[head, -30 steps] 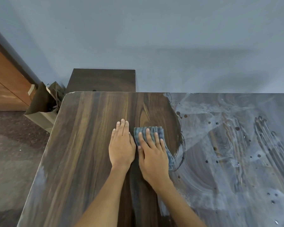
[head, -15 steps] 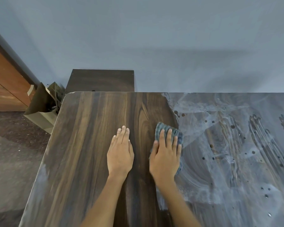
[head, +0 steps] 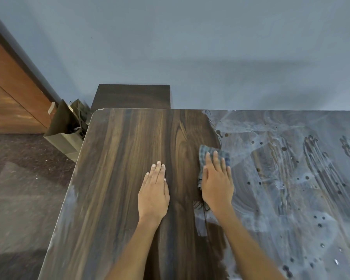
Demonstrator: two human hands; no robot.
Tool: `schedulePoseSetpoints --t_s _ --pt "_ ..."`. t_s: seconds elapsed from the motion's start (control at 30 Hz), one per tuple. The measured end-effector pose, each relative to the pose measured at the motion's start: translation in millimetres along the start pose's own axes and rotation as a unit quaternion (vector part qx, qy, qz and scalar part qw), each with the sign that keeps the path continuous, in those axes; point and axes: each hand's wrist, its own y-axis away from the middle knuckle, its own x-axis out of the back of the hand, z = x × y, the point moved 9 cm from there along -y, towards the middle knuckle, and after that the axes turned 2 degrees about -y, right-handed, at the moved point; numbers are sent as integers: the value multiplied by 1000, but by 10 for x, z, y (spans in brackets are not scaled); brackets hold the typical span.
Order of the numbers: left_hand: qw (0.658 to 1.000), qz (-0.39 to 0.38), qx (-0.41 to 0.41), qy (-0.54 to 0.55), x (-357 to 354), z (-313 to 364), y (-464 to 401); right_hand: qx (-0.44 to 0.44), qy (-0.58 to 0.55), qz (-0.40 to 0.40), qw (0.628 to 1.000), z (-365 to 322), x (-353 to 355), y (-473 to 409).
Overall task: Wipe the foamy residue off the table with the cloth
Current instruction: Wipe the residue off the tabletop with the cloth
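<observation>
A dark wood-grain table (head: 119,178) fills the lower view. Its left half shows bare wood; whitish foamy residue (head: 291,178) with smears and dark spots covers the right half. A blue-grey checked cloth (head: 207,152) lies at the edge of the foam, pressed flat under my right hand (head: 216,182), whose fingers are spread over it. My left hand (head: 154,190) rests flat on the bare wood, fingers together, holding nothing, a short way left of the cloth.
A thin foam streak runs along the table's left edge (head: 69,201). A small dark cabinet (head: 131,96) stands behind the table against the blue wall. Brown paper bags (head: 67,126) sit on the floor at left, beside a wooden door (head: 12,93).
My right hand has slid the cloth to the right, from beside my left hand to the border of the foam. My left hand has stayed in place.
</observation>
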Motion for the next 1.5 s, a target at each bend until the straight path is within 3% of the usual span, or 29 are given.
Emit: schedulePoseSetpoints --t_s 0.13,0.27,0.4,0.53,0.67,0.73,0.83,0.9,0.93,1.03,1.13,1.23,1.37,1.5 --pt "1000 2 5 4 -16 -24 98 -63 -8 77 995 -4 -94 765" --pt "1000 -4 -3 12 -27 -25 201 79 -17 -19 997 -543 -377 1181" --pt "1000 -10 -9 -15 -17 -40 390 159 46 -31 986 -476 -231 809" --pt "1000 -6 -5 -15 26 -58 633 48 23 -15 998 -35 -81 710" --pt "1000 -9 1 -15 40 -88 818 -46 -15 41 998 39 -141 1392" --pt "1000 -11 4 -14 45 -95 883 -12 -37 6 999 -198 -314 1698" --pt "1000 -17 -2 -9 39 -94 990 140 3 -68 988 -507 -384 1781" --pt "1000 -15 -7 -11 49 -96 1067 251 69 -76 962 -522 -294 1602" --pt "1000 -12 -8 -10 61 -91 1113 260 72 -79 960 -439 -236 1470" --pt "1000 -13 -3 -8 80 -91 1291 133 39 -68 988 2 -13 1164" --pt "1000 -13 -1 -12 107 -114 1488 8 -15 -21 1000 328 37 1403" --pt "1000 -17 2 -13 104 -140 1648 -33 -37 30 998 276 -98 1961" --pt "1000 -18 5 -14 143 -137 1805 83 4 -58 995 -241 -399 2423" --pt "999 -23 -4 -24 158 -121 1944 249 82 -106 959 -388 -294 2237"
